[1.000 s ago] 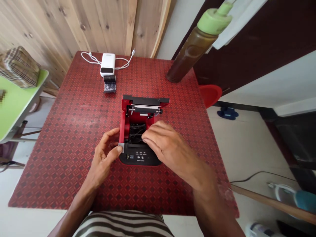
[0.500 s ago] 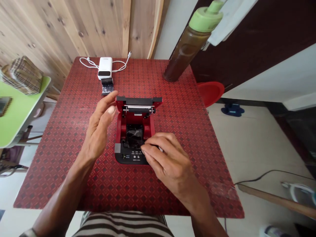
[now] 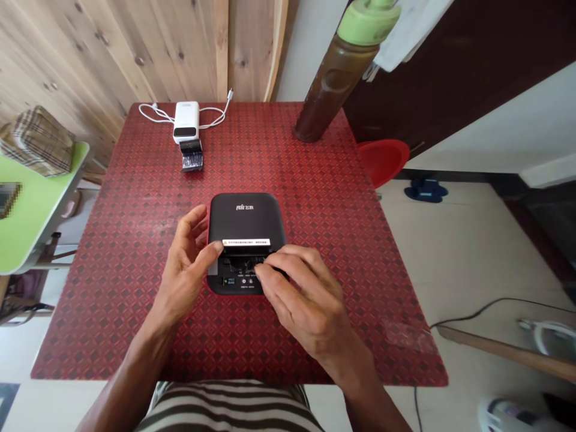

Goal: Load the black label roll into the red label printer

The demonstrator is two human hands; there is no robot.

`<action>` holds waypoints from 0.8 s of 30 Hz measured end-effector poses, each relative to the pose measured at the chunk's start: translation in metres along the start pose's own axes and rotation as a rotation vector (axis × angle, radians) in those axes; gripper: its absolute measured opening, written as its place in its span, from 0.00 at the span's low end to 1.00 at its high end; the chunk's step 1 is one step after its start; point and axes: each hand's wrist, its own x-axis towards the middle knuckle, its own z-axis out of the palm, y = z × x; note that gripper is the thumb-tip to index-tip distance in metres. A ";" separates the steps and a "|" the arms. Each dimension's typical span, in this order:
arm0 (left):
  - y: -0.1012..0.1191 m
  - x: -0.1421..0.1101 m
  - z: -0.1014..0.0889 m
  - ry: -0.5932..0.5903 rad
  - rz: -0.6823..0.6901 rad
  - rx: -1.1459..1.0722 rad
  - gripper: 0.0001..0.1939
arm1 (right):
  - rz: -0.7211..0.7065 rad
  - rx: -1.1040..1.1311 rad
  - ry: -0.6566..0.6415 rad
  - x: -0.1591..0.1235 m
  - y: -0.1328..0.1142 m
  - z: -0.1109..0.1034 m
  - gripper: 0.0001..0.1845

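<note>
A small label printer [image 3: 245, 222], black on top with red sides, lies on the table with its lid down. Along its left side curl the fingers of my left hand [image 3: 186, 261], the thumb pressing on the lid's front left corner by a white warning strip [image 3: 246, 242]. My right hand [image 3: 308, 291] pinches the end of a shiny black film [image 3: 245, 264] at the slot in front of the lid. Buttons and a tiny display show on the front panel [image 3: 238, 282]. The roll inside is hidden by the lid.
A white power bank [image 3: 186, 117] with a white cable and a curled black strip [image 3: 192, 157] lie at the back left. A tall brown bottle [image 3: 330, 81] with a green cap stands at the back right. Beyond the right edge is a red stool [image 3: 384, 162].
The printer's lid has swung down from upright to shut. My left hand went from the printer's side up beside the raised lid, then down with it. My right hand moved toward the front panel.
</note>
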 end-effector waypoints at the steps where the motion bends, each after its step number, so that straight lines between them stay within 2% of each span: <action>1: -0.002 -0.002 0.000 -0.006 -0.035 -0.008 0.31 | 0.002 0.001 0.003 0.000 0.000 0.000 0.10; 5: -0.005 -0.006 0.000 -0.025 -0.127 -0.049 0.32 | 0.024 -0.007 0.008 0.000 0.000 0.001 0.10; 10: -0.003 -0.006 0.002 -0.033 -0.169 -0.106 0.31 | 0.110 0.009 -0.037 0.003 0.001 -0.003 0.08; 18: -0.005 -0.005 0.005 -0.034 -0.183 -0.151 0.31 | 0.199 0.045 -0.092 0.005 -0.002 -0.003 0.16; 24: -0.014 -0.013 -0.003 0.001 -0.187 -0.123 0.31 | 0.199 0.089 0.002 -0.010 -0.001 -0.002 0.23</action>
